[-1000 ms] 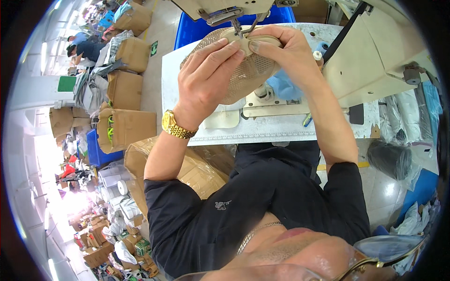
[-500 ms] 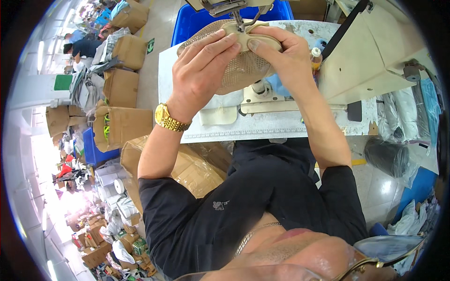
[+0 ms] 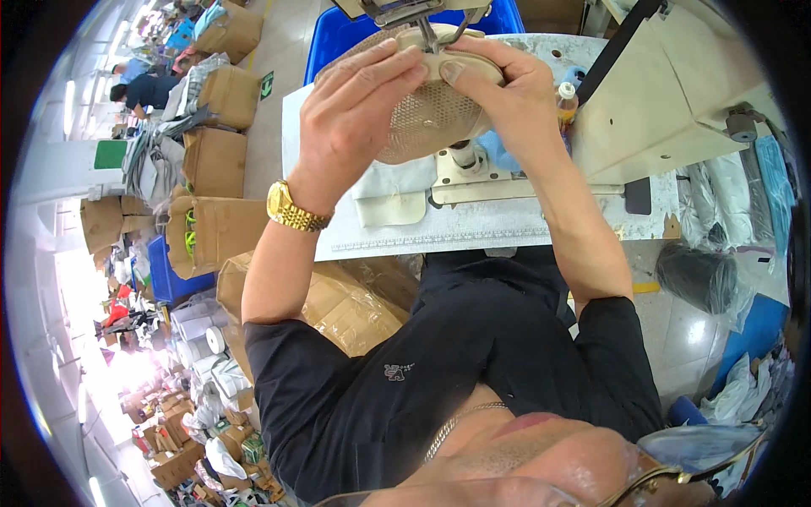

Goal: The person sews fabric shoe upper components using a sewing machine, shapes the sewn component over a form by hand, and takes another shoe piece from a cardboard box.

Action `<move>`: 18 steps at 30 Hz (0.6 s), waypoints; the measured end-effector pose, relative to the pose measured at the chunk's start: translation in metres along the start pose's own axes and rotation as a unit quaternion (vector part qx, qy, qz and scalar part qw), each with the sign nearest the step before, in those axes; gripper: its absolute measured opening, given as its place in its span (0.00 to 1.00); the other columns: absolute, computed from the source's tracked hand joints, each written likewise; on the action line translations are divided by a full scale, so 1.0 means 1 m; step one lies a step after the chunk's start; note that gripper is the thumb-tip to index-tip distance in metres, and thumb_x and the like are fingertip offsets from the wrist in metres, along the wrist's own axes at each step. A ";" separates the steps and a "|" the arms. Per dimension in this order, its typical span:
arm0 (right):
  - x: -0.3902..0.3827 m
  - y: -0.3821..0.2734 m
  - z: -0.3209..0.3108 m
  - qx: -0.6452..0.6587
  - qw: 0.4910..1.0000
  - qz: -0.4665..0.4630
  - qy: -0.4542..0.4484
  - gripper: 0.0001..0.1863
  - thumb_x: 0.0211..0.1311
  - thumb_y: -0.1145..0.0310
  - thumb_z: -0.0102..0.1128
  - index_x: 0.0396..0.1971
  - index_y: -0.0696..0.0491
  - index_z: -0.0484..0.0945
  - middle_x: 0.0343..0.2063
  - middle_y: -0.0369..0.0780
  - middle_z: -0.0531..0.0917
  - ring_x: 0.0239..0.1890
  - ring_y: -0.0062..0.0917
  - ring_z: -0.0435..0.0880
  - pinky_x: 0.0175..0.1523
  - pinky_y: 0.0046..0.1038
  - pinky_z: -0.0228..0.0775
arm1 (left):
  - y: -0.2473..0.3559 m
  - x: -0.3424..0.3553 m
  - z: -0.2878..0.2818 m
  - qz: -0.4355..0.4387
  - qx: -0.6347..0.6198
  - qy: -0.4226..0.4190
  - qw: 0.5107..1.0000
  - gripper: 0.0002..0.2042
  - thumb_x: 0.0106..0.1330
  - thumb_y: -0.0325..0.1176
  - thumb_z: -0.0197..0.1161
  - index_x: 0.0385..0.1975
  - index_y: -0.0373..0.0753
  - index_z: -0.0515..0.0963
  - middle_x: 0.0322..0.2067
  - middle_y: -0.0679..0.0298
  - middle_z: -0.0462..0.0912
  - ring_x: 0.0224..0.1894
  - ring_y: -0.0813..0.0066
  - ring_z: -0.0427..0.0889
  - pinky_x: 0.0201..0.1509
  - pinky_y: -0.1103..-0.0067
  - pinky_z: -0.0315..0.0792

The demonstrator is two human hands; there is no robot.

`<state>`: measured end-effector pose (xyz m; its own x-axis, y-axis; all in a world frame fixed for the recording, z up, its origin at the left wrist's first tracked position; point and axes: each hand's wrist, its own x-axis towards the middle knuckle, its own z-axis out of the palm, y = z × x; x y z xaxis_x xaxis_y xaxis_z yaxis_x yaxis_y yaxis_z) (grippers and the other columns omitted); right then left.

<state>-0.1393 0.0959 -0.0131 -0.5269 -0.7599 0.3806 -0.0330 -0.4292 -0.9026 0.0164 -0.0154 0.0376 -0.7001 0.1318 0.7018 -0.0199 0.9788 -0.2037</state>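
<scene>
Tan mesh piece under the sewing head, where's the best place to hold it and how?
I'd grip the mesh piece by its solid upper part, left and right of the presser foot, coming from your side: its rounded body bulges toward you, clear of the foot.

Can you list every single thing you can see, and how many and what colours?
Mesh piece: one, beige, under the sewing head
Sewing machine: one, cream, upper right
Table: one, whitish, under the machine
Bins: two, blue, behind the table and left
Bottle: one, amber, beside the machine
Cardboard boxes: several, brown, left
Heaped goods: uncountable, mixed, lower left
Wrapped bundles: several, grey, white and dark, right
Co-worker: at least one, dark top, upper left
Watch: one, gold, left wrist
Shirt: one, black, on the person
Left hand: one, bare, on mesh's left
Right hand: one, bare, on mesh's right
</scene>
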 end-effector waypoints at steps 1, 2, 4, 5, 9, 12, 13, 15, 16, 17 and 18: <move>0.001 0.003 0.000 0.000 1.000 -0.006 0.004 0.15 0.54 0.70 0.66 0.40 0.61 0.82 0.35 0.36 0.85 0.36 0.15 0.79 0.44 0.19 0.73 | -0.003 0.002 0.000 0.005 -0.003 0.002 1.000 0.14 0.47 0.19 0.62 0.35 0.40 0.84 0.41 0.67 0.84 0.48 0.67 0.82 0.53 0.73 0.76; 0.001 0.004 0.000 0.001 1.000 -0.012 0.007 0.15 0.54 0.70 0.66 0.40 0.61 0.82 0.35 0.36 0.85 0.36 0.15 0.80 0.44 0.19 0.73 | -0.004 0.003 0.000 0.009 -0.005 0.003 1.000 0.14 0.47 0.19 0.62 0.35 0.40 0.84 0.41 0.67 0.85 0.48 0.67 0.82 0.53 0.73 0.76; -0.001 0.002 0.001 -0.013 1.000 -0.023 0.008 0.15 0.54 0.70 0.66 0.40 0.61 0.82 0.35 0.36 0.85 0.36 0.15 0.80 0.44 0.19 0.73 | -0.003 0.003 -0.001 0.004 -0.010 -0.002 1.000 0.14 0.48 0.19 0.62 0.35 0.40 0.84 0.41 0.67 0.85 0.48 0.67 0.82 0.53 0.73 0.76; -0.002 0.000 0.001 -0.027 0.999 -0.034 0.009 0.15 0.55 0.69 0.66 0.41 0.61 0.82 0.35 0.36 0.85 0.36 0.15 0.80 0.44 0.19 0.73 | -0.002 0.002 -0.002 -0.002 -0.013 -0.007 1.000 0.14 0.48 0.18 0.62 0.35 0.39 0.84 0.41 0.66 0.85 0.48 0.66 0.82 0.53 0.73 0.76; 0.001 -0.003 0.001 -0.027 0.999 -0.023 0.008 0.15 0.55 0.69 0.65 0.41 0.62 0.81 0.36 0.36 0.84 0.37 0.16 0.80 0.45 0.19 0.73 | -0.010 0.003 0.002 0.002 -0.025 0.009 1.000 0.14 0.48 0.18 0.62 0.35 0.40 0.84 0.41 0.67 0.85 0.48 0.66 0.82 0.52 0.73 0.76; -0.001 0.001 0.001 -0.024 0.999 -0.029 0.007 0.16 0.55 0.69 0.66 0.41 0.62 0.81 0.37 0.36 0.84 0.37 0.16 0.80 0.45 0.20 0.73 | -0.009 0.002 0.001 0.004 -0.022 0.006 1.000 0.13 0.49 0.19 0.61 0.35 0.40 0.84 0.41 0.67 0.85 0.48 0.66 0.82 0.52 0.73 0.76; -0.001 0.001 0.001 -0.030 0.999 -0.030 0.006 0.16 0.54 0.69 0.66 0.41 0.62 0.81 0.37 0.36 0.84 0.37 0.16 0.80 0.45 0.20 0.73 | -0.009 0.002 0.002 0.001 -0.025 0.006 1.000 0.13 0.50 0.19 0.61 0.35 0.40 0.84 0.41 0.67 0.85 0.47 0.66 0.82 0.52 0.73 0.76; 0.000 0.003 0.000 -0.037 0.999 -0.032 0.007 0.16 0.54 0.69 0.66 0.41 0.62 0.81 0.37 0.36 0.84 0.37 0.16 0.80 0.45 0.20 0.73 | -0.009 0.004 0.002 -0.002 -0.030 0.007 1.000 0.13 0.50 0.19 0.61 0.35 0.40 0.84 0.41 0.67 0.85 0.47 0.66 0.82 0.52 0.73 0.76; 0.000 0.004 0.000 -0.025 0.999 -0.036 0.007 0.17 0.54 0.68 0.66 0.42 0.62 0.81 0.37 0.36 0.84 0.37 0.16 0.80 0.44 0.20 0.73 | -0.010 0.005 0.002 -0.001 -0.021 0.008 1.000 0.13 0.50 0.18 0.61 0.35 0.40 0.84 0.40 0.67 0.85 0.47 0.66 0.82 0.51 0.73 0.76; 0.000 0.005 -0.001 -0.013 0.999 -0.040 0.007 0.17 0.54 0.68 0.67 0.42 0.61 0.81 0.37 0.36 0.84 0.37 0.16 0.80 0.44 0.20 0.73 | -0.010 0.006 0.002 0.000 -0.014 0.009 1.000 0.13 0.51 0.18 0.62 0.35 0.40 0.84 0.40 0.67 0.85 0.46 0.66 0.82 0.51 0.74 0.76; -0.001 0.005 -0.003 -0.014 0.999 -0.040 0.009 0.17 0.54 0.68 0.67 0.42 0.61 0.81 0.37 0.36 0.84 0.37 0.16 0.80 0.44 0.20 0.73 | -0.010 0.006 0.003 0.001 -0.015 0.010 1.000 0.13 0.51 0.18 0.62 0.35 0.40 0.84 0.40 0.67 0.85 0.46 0.66 0.82 0.51 0.74 0.76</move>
<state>-0.1411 0.0963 -0.0183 -0.5361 -0.7150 0.4488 -0.1000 -0.4741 -0.8748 0.0100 -0.0249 0.0414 -0.6858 0.1368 0.7148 0.0031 0.9827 -0.1852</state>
